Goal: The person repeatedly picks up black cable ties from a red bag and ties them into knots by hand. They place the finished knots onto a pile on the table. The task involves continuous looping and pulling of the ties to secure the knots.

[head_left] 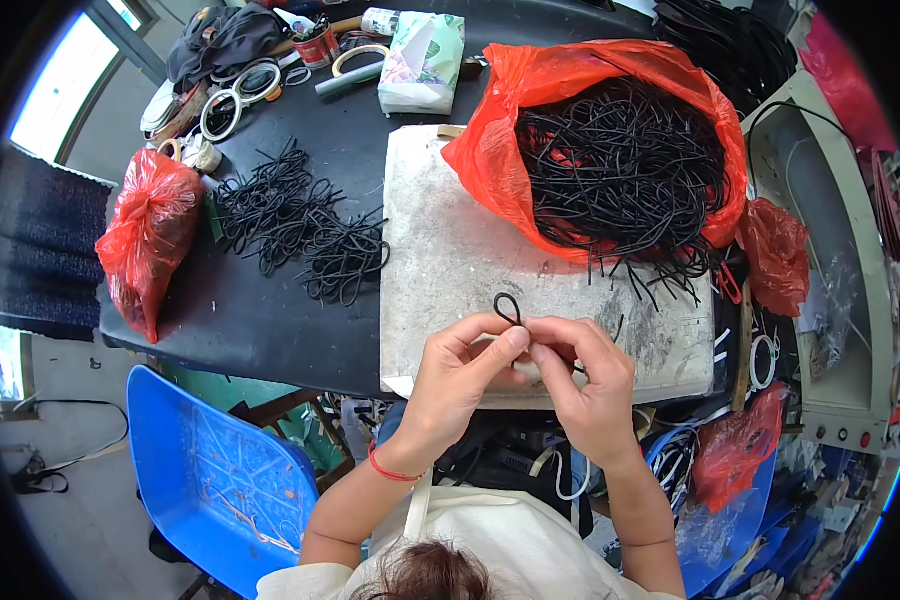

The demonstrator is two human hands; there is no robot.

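Between my two hands is a thin black cord [508, 300] bent into a small loop that stands up above the fingertips. My left hand [465, 365] pinches the base of the loop between thumb and forefinger. Right beside it, my right hand [590, 370] grips the same cord, its fingers touching the left ones. A short end of cord shows past the right fingers. Both hands are over the near part of a worn white board [440, 260]. Beyond them lies an open red plastic bag [500, 130] full of loose black cords [620, 160], some spilling onto the board.
A pile of looped black cords [300, 225] lies left of the board, beside a tied red bag [155, 230]. Tape rolls [220, 115] and a tissue pack [422, 65] stand at the back. A blue plastic tub [220, 470] is at lower left; a beige metal cabinet [830, 390] borders the right.
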